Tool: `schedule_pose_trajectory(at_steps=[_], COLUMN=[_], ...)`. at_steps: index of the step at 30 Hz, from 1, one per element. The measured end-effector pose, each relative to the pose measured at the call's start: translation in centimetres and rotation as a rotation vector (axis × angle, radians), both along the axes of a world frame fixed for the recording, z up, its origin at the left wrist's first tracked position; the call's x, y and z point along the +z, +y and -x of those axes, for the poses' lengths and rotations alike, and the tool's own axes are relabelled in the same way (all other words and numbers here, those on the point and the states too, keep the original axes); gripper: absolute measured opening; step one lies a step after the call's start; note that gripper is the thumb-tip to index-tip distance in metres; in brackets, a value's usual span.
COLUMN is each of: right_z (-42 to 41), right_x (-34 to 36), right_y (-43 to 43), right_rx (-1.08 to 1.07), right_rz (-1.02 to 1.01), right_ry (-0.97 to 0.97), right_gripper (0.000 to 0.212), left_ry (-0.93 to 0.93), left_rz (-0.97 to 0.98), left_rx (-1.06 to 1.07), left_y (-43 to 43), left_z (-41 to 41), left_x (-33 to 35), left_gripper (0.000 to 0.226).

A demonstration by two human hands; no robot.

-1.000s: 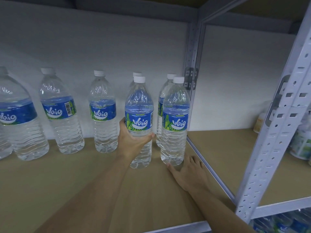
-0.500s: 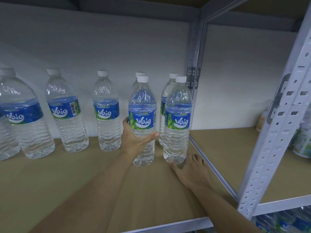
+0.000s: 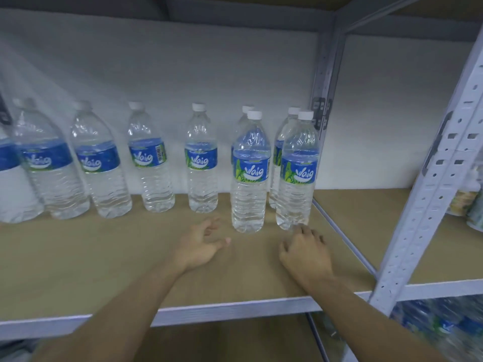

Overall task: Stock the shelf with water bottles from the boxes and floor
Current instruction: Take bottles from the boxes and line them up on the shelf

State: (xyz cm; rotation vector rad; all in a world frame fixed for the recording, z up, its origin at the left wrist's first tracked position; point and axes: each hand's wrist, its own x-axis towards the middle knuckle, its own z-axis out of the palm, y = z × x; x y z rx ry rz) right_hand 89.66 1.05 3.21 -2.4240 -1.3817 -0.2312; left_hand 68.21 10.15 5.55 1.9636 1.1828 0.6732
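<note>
Bottles upright on shelf point(image 3: 104, 259); both hands empty.
Left hand point(image 3: 200, 246) fingers spread wide beside front bottle point(image 3: 250, 173); right hand point(image 3: 304, 253) loosely curled, fingertips touching corner bottle point(image 3: 298, 176), probably steadying it.

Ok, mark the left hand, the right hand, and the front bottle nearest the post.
left hand point(image 3: 201, 246), head view, back of hand.
right hand point(image 3: 304, 253), head view, knuckles.
front right bottle point(image 3: 298, 173), head view, label.
</note>
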Motion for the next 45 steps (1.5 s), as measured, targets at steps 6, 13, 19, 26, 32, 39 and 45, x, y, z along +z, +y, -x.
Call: schedule_pose_trajectory(at_steps=[6,13,19,26,32,39,45], right_z=[11.4,27.1,41.4,54.4,58.8,62.3,64.6], right_x=[1.9,-1.5,-7.6,-15.0,-21.4,-24.9,-27.3], right_y=[-4.0,-9.6,-11.7,-11.8,-11.8,-11.5,-11.2], right_rx=[0.182,0.347,0.529,0.467,0.230,0.063,-0.010], right_rz=[-0.001,-0.203,-0.049,0.295,0.568,0.671,0.748], right_ry=[0.091,0.310,0.510,0.876,0.992,1.018,0.993], right_gripper=[0.038,0.035,0.034,0.045,0.061,0.052,0.050], left_ry=[0.042,0.223,0.442,0.578,0.647,0.610,0.556], left_rz=[-0.038,-0.056,0.066,0.271,0.487,0.760,0.851], left_rx=[-0.075,0.092,0.356,0.465,0.453,0.571,0.679], left_y=[-6.3,-11.9,-16.2,-16.0,-16.8,-17.8,-17.3], left_z=[11.2,29.1,41.8,49.3,51.1,54.1,54.0], left_x=[1.0,-3.2,-11.5,-18.4,-22.9,-29.6,-31.3], left_gripper=[0.029,0.029,0.033,0.051,0.055,0.109,0.135])
